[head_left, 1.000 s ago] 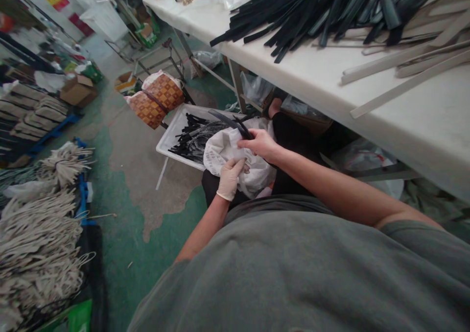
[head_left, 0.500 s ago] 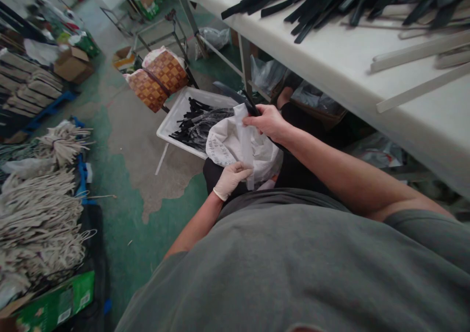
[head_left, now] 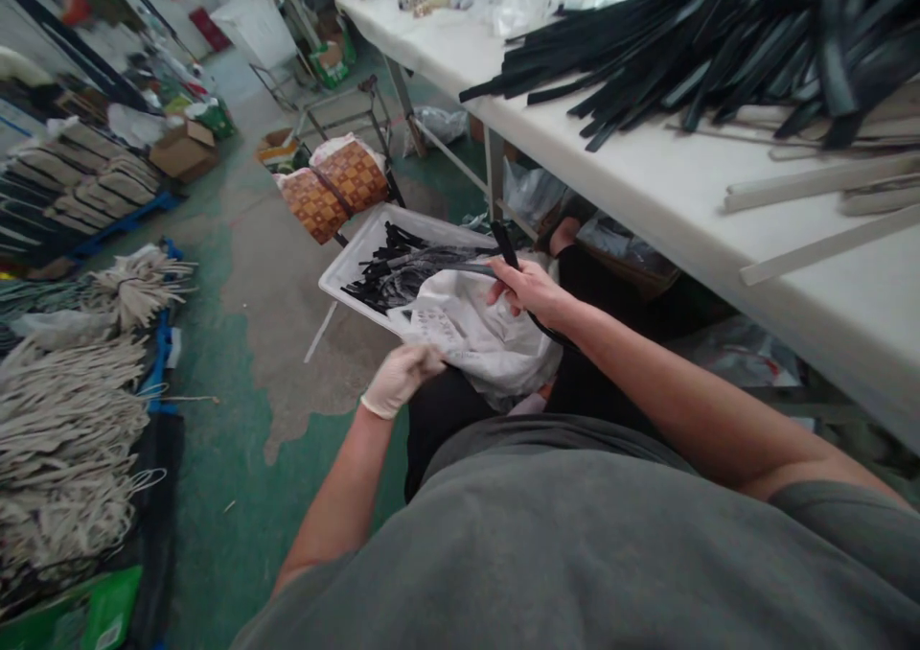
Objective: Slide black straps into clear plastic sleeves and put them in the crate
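Observation:
My right hand (head_left: pixel 528 288), bare, is closed on a black strip (head_left: pixel 505 243). One end of the strip sticks up past my fingers and a dark length trails beneath my wrist. My left hand (head_left: pixel 402 378), in a pale thin glove, is slightly blurred with its fingers drawn together at the near left edge of a white sack (head_left: pixel 495 329). Whatever is between those fingers cannot be made out. The sack lies crumpled over my lap, with printed marks on its left side. Just beyond it, a white plastic tray (head_left: pixel 332 281) holds many black strips (head_left: pixel 402 265).
On the right, a white-topped table (head_left: pixel 647 166) carries a heap of black strips (head_left: pixel 647 65) and several pale strips (head_left: pixel 826 175). A checkered cushion (head_left: pixel 334 188) is tied to a metal frame beyond the tray. Bundled pale cords (head_left: pixel 72 429) lie at left.
My left hand has moved left and away from my right hand. The whitish translucent strip that stretched between them no longer shows there. My right hand still holds the black strip.

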Available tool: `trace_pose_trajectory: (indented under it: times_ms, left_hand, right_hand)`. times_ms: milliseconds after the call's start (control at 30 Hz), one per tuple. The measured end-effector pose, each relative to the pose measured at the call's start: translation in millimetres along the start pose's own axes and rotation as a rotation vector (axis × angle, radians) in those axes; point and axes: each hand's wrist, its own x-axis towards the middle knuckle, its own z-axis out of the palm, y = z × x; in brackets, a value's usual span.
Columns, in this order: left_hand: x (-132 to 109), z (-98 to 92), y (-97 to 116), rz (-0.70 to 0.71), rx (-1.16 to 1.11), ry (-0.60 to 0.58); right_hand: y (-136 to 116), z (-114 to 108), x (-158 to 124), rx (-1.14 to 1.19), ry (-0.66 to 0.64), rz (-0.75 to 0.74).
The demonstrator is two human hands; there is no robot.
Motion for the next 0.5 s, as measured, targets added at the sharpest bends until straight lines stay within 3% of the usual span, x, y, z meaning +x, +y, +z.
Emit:
trace_pose_trajectory:
  times_ms: [100,167,200,267,333,500]
  left_hand:
    - [-2.0,-52.9,68.9,0.361,-0.468,0.386]
    - [-7.5,-76.4,96.6,0.525,-0.627,0.515]
    - [-10.6,-81.4,100.5,0.556,-0.660,0.548]
    - [-15.4,-77.6,87.9,0.503,-0.668,0.572]
    - [-16.3,-60.8,56.7,0.359,-0.656,0.569]
    - [-6.7,-21.3,-19.3,0.137,-0.691,0.528]
  right_hand:
    - [7.4,-7.3,-5.9,-0.033,-0.047,0.025]
    - [12.2,-9.1,-13.1,-0.040,-0.132,0.027]
    - [14.0,-9.0,-18.2,-0.034,-0.182,0.032]
    - [16.0,-7.6,-31.2,-0.032,-0.276,0.067]
    - [16.4,-5.8,-46.1,-0.071,-0.330,0.121]
    - [16.7,-3.7,-78.1,-0.289,-0.293,0.237]
